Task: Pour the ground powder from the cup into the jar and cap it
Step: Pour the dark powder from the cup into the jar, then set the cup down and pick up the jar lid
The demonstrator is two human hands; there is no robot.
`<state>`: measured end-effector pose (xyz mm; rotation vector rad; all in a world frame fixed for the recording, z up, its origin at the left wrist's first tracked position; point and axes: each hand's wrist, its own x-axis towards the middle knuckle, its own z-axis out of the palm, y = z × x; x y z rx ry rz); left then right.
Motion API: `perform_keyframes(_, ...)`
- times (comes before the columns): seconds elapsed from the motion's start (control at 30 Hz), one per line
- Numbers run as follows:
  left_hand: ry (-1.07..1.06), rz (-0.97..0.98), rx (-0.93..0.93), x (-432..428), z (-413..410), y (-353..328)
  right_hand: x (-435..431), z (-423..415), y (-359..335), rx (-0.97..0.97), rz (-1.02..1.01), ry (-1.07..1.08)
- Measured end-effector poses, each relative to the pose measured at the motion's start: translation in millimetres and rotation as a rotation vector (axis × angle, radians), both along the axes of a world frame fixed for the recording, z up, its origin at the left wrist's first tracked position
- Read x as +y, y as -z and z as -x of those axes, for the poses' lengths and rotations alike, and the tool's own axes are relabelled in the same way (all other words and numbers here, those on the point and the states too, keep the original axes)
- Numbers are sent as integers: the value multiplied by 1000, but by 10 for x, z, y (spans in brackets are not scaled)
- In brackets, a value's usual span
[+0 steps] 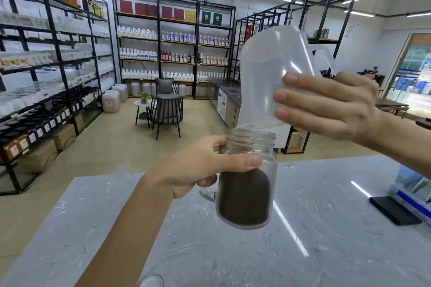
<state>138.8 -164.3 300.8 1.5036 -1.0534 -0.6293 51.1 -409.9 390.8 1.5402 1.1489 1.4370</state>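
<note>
My left hand grips a clear glass jar with a small handle, lifted above the marble counter. Dark brown powder fills the jar's lower half or so. My right hand holds a translucent plastic cup turned upside down, its mouth right over the jar's open threaded rim. The cup looks empty inside. No lid sits on the jar. A round pale object, partly cut off at the bottom edge, may be the cap; I cannot tell.
A flat black object and a colourful package lie at the counter's right side. Beyond the counter are black shelving racks with bottles and jars, a chair and a small white table.
</note>
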Motion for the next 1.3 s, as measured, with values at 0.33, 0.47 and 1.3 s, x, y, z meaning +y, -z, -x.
perform_keyframes(0.33,-38,-4,0,27,-83,59,-12,-127,27,6,-4,-28)
perform_keyframes(0.47,-71,-13,-19,49,-73,67,2,-174,80,2,-4,-20)
perform_keyframes(1.3,-774,-215,140,1183,1125,3807,947,698,4358,1770,-1567,543)
